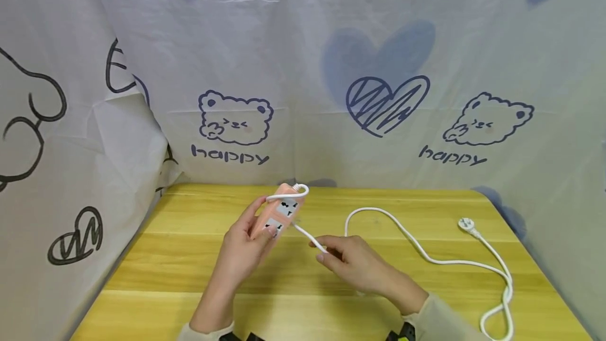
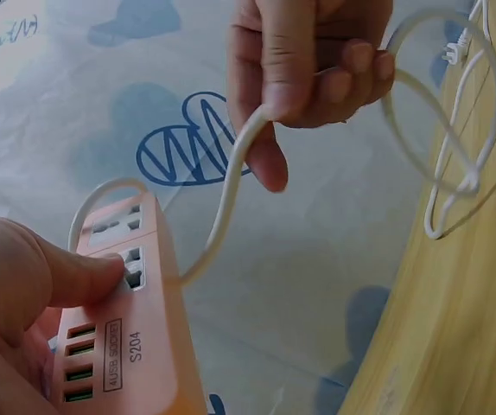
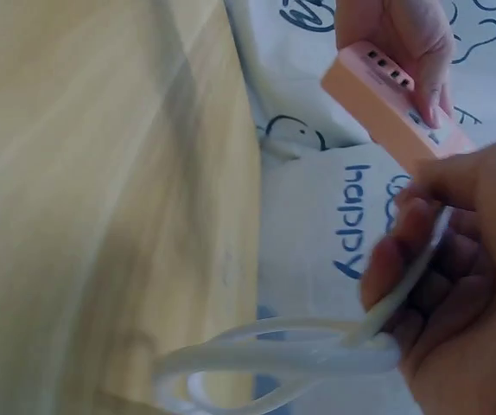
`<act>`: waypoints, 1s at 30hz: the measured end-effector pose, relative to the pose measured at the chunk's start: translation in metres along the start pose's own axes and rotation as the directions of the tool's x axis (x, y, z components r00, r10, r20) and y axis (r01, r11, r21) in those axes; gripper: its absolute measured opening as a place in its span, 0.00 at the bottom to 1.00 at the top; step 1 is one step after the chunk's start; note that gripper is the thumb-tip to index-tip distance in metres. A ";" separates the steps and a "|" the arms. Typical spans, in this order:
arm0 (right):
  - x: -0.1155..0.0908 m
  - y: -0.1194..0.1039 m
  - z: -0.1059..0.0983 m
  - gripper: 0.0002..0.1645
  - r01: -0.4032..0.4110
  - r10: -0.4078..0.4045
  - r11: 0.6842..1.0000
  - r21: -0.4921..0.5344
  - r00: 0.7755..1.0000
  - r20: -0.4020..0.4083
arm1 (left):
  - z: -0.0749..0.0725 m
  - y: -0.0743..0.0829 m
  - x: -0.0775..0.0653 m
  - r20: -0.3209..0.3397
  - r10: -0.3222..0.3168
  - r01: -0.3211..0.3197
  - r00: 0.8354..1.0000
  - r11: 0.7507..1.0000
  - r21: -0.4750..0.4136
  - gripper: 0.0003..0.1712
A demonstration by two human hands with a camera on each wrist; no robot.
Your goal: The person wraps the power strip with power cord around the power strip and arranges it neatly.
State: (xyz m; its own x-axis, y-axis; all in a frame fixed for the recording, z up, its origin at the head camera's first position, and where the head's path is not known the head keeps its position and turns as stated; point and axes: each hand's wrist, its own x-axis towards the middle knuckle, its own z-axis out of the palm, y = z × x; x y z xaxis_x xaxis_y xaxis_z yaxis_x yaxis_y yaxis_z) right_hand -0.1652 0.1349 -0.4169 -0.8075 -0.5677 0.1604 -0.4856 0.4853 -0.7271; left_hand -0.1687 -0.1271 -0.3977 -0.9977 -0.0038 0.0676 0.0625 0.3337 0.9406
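Power strip [image 1: 278, 216], pink, gripped by the left hand [image 1: 242, 243] above the worktop [image 1: 175, 262]; the right hand [image 1: 357, 261] pinches its white cord [image 1: 447, 262], plug [image 1: 466, 223] lying farther right.

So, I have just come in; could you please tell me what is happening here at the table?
A person grips a pink power strip in the left hand, thumb over its sockets. The right hand holds its white power cord, which emerges from behind the strip. The strip is raised above the wood-grain table. More of the cord lies on the right part of the table, crossing itself near the edge, and the plug rests there, unplugged.
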 end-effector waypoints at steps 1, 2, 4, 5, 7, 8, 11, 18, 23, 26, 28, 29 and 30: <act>-0.001 -0.001 -0.003 0.18 0.011 -0.011 0.998 -0.068 1.000 0.011 | 0.000 0.001 -0.001 -0.008 -0.004 0.004 1.000 1.000 0.016 0.38; -0.002 -0.001 -0.005 0.20 0.013 -0.010 0.992 -0.125 1.000 0.028 | 0.000 0.003 -0.002 -0.018 -0.007 0.007 1.000 1.000 0.026 0.38; -0.005 -0.002 -0.009 0.27 0.011 0.004 0.978 -0.208 0.998 0.068 | -0.001 0.006 -0.003 -0.030 -0.004 0.005 1.000 1.000 0.029 0.38; -0.006 -0.002 -0.010 0.31 0.010 0.012 0.971 -0.240 0.996 0.089 | -0.002 0.007 -0.004 -0.034 -0.004 0.005 0.999 1.000 0.015 0.38; -0.010 0.000 -0.011 0.36 -0.010 0.048 0.962 -0.273 0.990 0.133 | -0.005 0.009 -0.003 -0.044 0.008 -0.009 0.999 0.999 -0.033 0.38; -0.011 0.001 -0.012 0.37 -0.020 0.065 0.961 -0.277 0.986 0.152 | -0.007 0.010 -0.003 -0.049 0.018 -0.021 0.999 0.997 -0.070 0.37; -0.014 0.008 -0.011 0.27 -0.055 0.111 0.963 -0.266 0.973 0.200 | -0.015 0.013 -0.005 -0.075 0.061 -0.077 0.995 0.969 -0.234 0.36; -0.025 0.035 -0.013 0.09 -0.104 0.162 0.961 -0.256 0.962 0.219 | -0.032 0.020 -0.011 -0.188 0.121 -0.188 0.975 0.900 -0.393 0.35; -0.035 0.047 -0.016 0.19 -0.158 0.211 0.877 -0.453 0.975 0.068 | -0.044 0.022 -0.013 -0.293 0.112 -0.241 0.950 0.858 -0.453 0.32; -0.042 0.065 -0.020 0.22 -0.195 0.216 0.780 -0.594 0.976 -0.037 | -0.056 0.025 -0.017 -0.364 0.123 -0.305 0.923 0.809 -0.502 0.31; -0.046 0.080 -0.025 0.14 -0.207 0.201 0.734 -0.647 0.976 -0.084 | -0.061 0.027 -0.018 -0.378 0.122 -0.318 0.918 0.797 -0.514 0.31; -0.048 0.088 -0.028 0.09 -0.210 0.197 0.726 -0.654 0.976 -0.094 | -0.062 0.027 -0.018 -0.367 0.119 -0.310 0.923 0.794 -0.523 0.30; -0.048 0.095 -0.031 0.06 -0.212 0.197 0.737 -0.642 0.976 -0.097 | -0.062 0.027 -0.018 -0.351 0.116 -0.298 0.929 0.797 -0.526 0.31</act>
State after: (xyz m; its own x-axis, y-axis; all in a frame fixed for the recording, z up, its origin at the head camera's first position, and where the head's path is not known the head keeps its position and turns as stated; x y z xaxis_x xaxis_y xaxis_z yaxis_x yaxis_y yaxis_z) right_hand -0.1827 0.2290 -0.4733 -0.9158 -0.3941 0.0779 -0.4014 0.9049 -0.1415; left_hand -0.1469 -0.1764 -0.3525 -0.9107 -0.2957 0.2883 0.3605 -0.2285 0.9043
